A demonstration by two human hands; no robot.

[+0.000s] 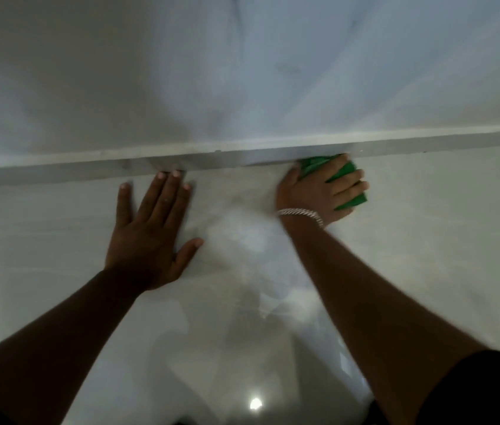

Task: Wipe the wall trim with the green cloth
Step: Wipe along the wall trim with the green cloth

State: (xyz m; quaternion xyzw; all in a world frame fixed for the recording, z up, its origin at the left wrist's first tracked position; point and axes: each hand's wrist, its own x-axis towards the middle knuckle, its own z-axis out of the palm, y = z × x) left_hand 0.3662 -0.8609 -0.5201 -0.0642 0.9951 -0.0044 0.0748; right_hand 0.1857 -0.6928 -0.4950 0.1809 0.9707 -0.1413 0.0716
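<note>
— What is the left hand (150,237) doing over there?

— It lies open and flat on the glossy floor (58,240), fingers spread, holding nothing. Two fingertips (176,174) reach the foot of the trim (89,168). I judge it a brace, and a good one — weight goes there, so the other arm stays free to move.

— And the trim itself?

— A pale strip running across the whole view where the wall (242,72) meets the floor, climbing slightly toward the right.

— Where is the cloth?

— The green cloth (350,187) sits bunched under the right hand (319,191), pressed against the lower edge of the trim and down on the floor beside it. The fingers are curled over it, closed on it; a bracelet (300,213) circles the wrist.

— How should the wipe go?

— Keep the cloth folded thick, push it into the corner where trim meets floor, and run it along the strip in long, even passes rather than short dabs. The hand looks blurred, so it probably is moving; steady pressure matters more than speed.
</note>
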